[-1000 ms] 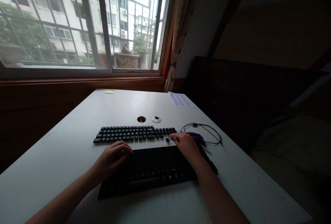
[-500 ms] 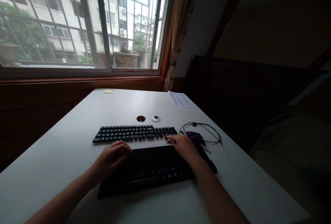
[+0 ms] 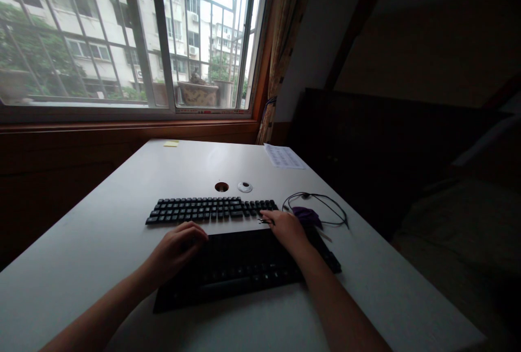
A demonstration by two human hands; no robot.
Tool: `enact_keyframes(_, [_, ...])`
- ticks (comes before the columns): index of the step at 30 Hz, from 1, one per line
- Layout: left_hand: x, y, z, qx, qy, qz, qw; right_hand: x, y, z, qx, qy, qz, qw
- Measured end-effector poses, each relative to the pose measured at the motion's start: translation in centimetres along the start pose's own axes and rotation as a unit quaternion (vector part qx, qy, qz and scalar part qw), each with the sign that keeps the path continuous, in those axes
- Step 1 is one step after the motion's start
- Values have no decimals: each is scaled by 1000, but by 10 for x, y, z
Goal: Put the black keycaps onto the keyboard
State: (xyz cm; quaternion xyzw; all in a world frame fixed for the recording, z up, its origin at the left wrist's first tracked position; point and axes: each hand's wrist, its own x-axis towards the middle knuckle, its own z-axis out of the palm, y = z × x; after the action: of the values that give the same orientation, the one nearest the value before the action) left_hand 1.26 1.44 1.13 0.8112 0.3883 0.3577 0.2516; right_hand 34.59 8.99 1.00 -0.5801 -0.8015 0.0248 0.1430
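A black keyboard [image 3: 244, 257] lies at a slant in front of me, with some keycaps on its near rows. My left hand [image 3: 183, 243] is closed at its upper left edge, fingers curled on it. Beyond the keyboard, loose black keycaps [image 3: 199, 209] stand in rows on the table. My right hand [image 3: 285, 227] reaches over the keyboard to the right end of these rows. Its fingers are pinched at a keycap there, with a small dark wire-like tool [image 3: 266, 222] under them. The fingertips partly hide both.
On the white table [image 3: 101, 232], a purple cloth [image 3: 307, 215] and a looped black cable [image 3: 345, 212] lie right of my right hand. Farther back are a round hole [image 3: 222, 186], its white cover [image 3: 245, 186], printed paper [image 3: 285, 157] and yellow notes [image 3: 171, 144].
My right hand has shifted slightly left along the end of the keycap rows, and the small tool with it. My left hand and the keyboard stay almost still.
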Motion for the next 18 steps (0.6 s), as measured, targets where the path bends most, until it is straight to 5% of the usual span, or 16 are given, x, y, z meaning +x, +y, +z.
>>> enact_keyframes(18, [1, 1, -2, 2, 15, 0, 1000, -1, 1, -3, 69, 54, -5, 996])
